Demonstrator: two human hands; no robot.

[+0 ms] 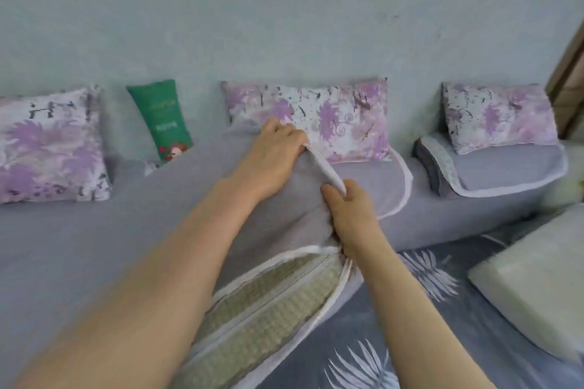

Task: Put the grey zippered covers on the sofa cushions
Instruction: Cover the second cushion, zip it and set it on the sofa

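Lower centre: cushion (268, 303), woven zip side towards me. Centre: my left hand (278, 142) and right hand (347, 208), fingers curled, each grip cover (284, 215) piping (325, 167), to pull it straight, I judge.

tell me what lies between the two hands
The white edge of the grey cover runs from the left hand to the right hand, in the head view.

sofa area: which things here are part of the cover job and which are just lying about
In the job:
grey cover, gripped at its white piped edge by the left hand and right hand; its woven zipper band; second grey cover, far right; pale bare cushion, lower right.

Lying about:
left floral pillow; middle floral pillow; right floral pillow; green pillow; leaf-print cloth.
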